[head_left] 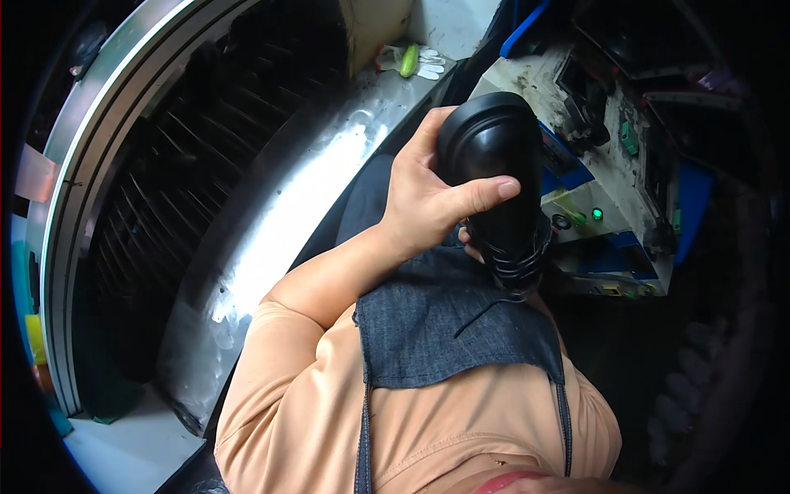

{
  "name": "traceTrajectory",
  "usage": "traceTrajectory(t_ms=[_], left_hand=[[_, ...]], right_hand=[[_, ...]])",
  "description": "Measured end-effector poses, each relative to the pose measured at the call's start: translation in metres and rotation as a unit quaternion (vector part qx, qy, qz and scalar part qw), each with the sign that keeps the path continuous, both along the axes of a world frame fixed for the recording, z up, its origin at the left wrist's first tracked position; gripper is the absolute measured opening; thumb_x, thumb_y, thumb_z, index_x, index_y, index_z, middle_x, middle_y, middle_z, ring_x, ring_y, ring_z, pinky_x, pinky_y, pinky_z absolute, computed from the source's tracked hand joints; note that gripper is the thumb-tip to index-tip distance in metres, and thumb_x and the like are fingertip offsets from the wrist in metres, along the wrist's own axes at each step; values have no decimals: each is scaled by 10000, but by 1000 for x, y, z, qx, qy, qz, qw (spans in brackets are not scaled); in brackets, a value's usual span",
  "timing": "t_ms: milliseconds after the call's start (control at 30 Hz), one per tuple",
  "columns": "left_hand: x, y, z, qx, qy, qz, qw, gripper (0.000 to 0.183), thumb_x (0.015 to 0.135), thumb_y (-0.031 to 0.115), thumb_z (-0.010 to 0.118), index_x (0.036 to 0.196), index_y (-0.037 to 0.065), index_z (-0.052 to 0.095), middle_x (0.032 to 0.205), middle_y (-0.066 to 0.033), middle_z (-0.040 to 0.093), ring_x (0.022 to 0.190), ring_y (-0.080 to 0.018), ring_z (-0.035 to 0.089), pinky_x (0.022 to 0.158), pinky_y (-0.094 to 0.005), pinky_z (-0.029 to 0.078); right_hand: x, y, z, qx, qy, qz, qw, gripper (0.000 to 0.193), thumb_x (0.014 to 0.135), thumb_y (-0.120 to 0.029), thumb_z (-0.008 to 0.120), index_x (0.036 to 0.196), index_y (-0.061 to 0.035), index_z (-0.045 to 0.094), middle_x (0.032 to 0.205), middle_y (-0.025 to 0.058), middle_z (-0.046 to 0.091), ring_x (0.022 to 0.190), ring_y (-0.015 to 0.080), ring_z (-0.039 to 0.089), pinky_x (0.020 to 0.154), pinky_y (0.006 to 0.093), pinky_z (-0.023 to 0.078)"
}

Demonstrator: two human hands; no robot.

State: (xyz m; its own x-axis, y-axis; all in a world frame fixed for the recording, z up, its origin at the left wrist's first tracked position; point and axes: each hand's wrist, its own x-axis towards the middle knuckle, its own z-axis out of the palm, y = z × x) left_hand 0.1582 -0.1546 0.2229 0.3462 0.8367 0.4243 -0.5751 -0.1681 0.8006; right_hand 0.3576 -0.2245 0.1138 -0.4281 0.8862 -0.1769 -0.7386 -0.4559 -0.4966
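A black lace-up shoe (498,165) is held up in front of my chest, its rounded toe pointing away and its laces (518,262) towards me. My left hand (424,185) is closed around the toe end, the thumb lying across the top and the other fingers wrapped behind the far side. Fingertips of my right hand (471,244) show at the shoe's left edge near the laces, curled against it. The shoe hides the rest of that hand. A loose black lace end hangs over my dark denim apron (461,329).
To the left runs a shiny metal ledge (288,206) beside a dark curtain of strips (181,165) in a curved-looking metal frame. White gloves (428,63) and a green object (409,61) lie at its far end. At right stands a grimy machine (609,193) with a lit green button (597,214).
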Motion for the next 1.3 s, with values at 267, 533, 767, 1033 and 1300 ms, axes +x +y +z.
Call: traceTrajectory(t_ms=[267, 533, 767, 1033, 1300], left_hand=[[-2, 10, -10, 61, 17, 63, 996, 607, 845, 321, 794, 1248, -34, 511, 1053, -144, 682, 978, -202, 676, 879, -323, 532], [-14, 18, -10, 9, 4, 42, 999, 489, 907, 321, 719, 1207, -23, 541, 1023, -93, 672, 947, -154, 643, 868, -290, 506], [-16, 21, -9, -114, -56, -3, 992, 292, 982, 307, 587, 1066, 27, 578, 921, -14, 629, 840, -74, 573, 793, -223, 455], [-9, 20, -20, -63, -76, -42, 994, 367, 1063, 316, 417, 1199, 10, 567, 1090, -52, 634, 997, -108, 585, 911, -246, 437], [-4, 15, -18, -120, -126, -143, 974, 390, 1045, 240, 435, 1341, -3, 512, 1241, -88, 624, 1160, -157, 573, 1040, -288, 398]], right_hand=[[7, -15, 0, -23, -16, 26, 999, 595, 984, -428, 523, 1371, 16, 440, 1301, 248, 545, 1113, 399, 608, 630, 398, 564], [-10, -17, -2, -99, 10, -9, 995, 590, 978, -494, 501, 1356, -44, 455, 1177, 217, 589, 929, 366, 648, 490, 357, 496], [-9, -19, -14, -50, 36, -25, 998, 630, 979, -476, 493, 1346, 31, 426, 1256, 259, 541, 967, 406, 632, 516, 378, 516], [6, -25, -13, -51, 58, 18, 997, 660, 959, -490, 509, 1353, 32, 415, 1296, 256, 510, 976, 412, 616, 556, 383, 523], [15, -25, -43, 43, 282, 110, 952, 738, 969, -510, 437, 1447, 47, 354, 1516, 284, 315, 1228, 491, 480, 627, 393, 542]])
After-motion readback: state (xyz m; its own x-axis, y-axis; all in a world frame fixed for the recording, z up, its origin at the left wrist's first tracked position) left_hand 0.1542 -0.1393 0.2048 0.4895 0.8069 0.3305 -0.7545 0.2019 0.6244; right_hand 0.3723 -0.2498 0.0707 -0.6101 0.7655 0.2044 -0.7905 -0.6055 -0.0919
